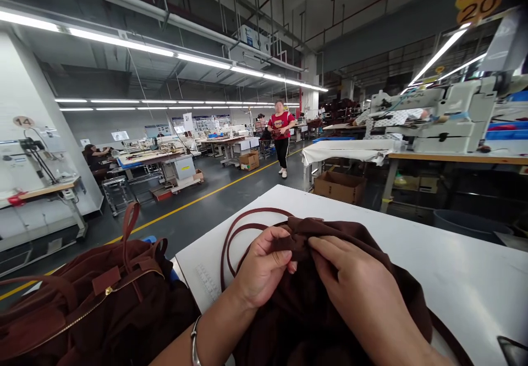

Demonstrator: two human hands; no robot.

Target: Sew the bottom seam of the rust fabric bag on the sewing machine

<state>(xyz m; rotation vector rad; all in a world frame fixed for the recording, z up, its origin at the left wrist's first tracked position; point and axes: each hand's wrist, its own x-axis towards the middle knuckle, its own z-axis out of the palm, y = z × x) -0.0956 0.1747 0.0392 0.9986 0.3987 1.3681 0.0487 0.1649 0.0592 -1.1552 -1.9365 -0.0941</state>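
Note:
A dark brown fabric bag [371, 239] lies in front of me on the white table [466, 256]. With thumb and fingers, my left hand [264, 267] pinches a piece of its edge. My right hand [355, 278] is closed on the same cloth just to the right, fingertips close to the left hand's. Behind my left hand, a thin reddish-brown strap [226, 245] of the bag loops over the tabletop. The detail between my fingertips is too dark to make out.
At the left lies a pile of brown bags [136, 311] with straps and a gold zip. A person [282, 135] in a red top stands in the aisle. Sewing machines [449, 113] stand on the right, with a cardboard box [339, 186] beneath a nearby bench.

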